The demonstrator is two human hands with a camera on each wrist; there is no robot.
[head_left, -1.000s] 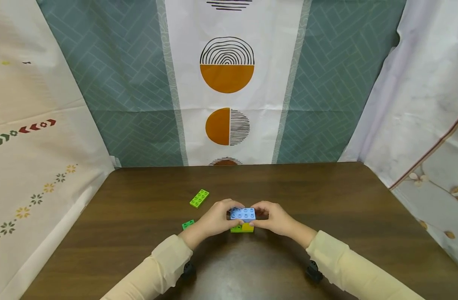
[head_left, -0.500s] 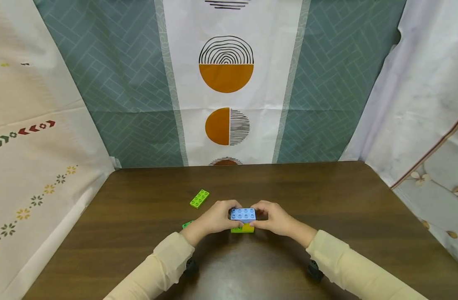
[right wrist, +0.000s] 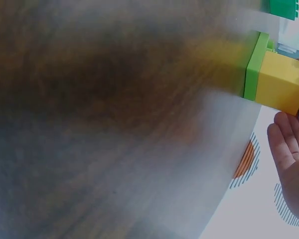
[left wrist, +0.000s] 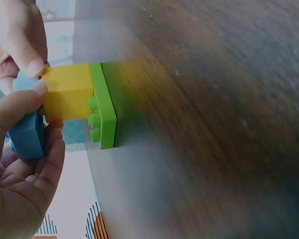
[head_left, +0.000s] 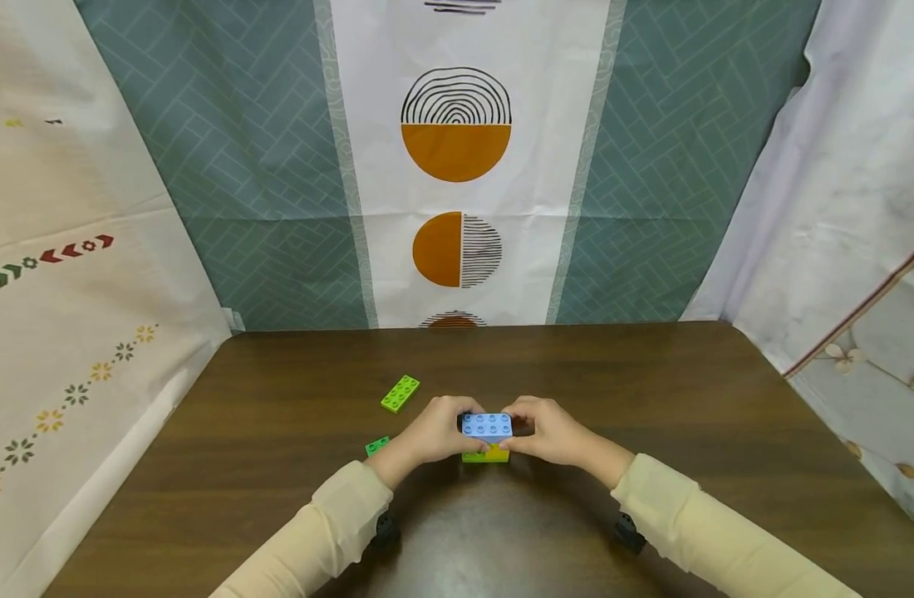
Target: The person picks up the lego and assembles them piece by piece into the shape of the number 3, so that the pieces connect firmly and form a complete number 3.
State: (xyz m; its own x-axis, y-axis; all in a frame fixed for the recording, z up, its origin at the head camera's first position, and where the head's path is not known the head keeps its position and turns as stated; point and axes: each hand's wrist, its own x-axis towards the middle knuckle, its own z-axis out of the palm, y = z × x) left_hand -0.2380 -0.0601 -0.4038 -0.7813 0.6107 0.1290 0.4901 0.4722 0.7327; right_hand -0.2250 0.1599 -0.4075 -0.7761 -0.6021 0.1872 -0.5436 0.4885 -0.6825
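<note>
A blue eight-stud brick (head_left: 487, 425) sits on top of a small stack. Below it are a yellow brick (left wrist: 67, 92) and, at the bottom, a lime green plate (left wrist: 107, 112) on the table. The yellow brick covers one end of the plate, leaving studs bare at the other. My left hand (head_left: 436, 430) grips the blue brick's left end, thumb in front and fingers behind. At the right end, my right hand (head_left: 552, 432) holds the same brick, its thumb near the front seam with the yellow brick. The blue brick overhangs the yellow one on the left.
A loose lime green plate (head_left: 400, 394) lies on the brown table (head_left: 614, 374), behind and left of the stack. A green brick (head_left: 377, 446) is partly hidden behind my left wrist. Printed cloths (head_left: 292, 166) hang around the table's back and sides.
Both hands stay on the blue brick in nearly the same place. My left index finger has drawn back slightly from the brick's rear edge; the head view has shifted a little.
</note>
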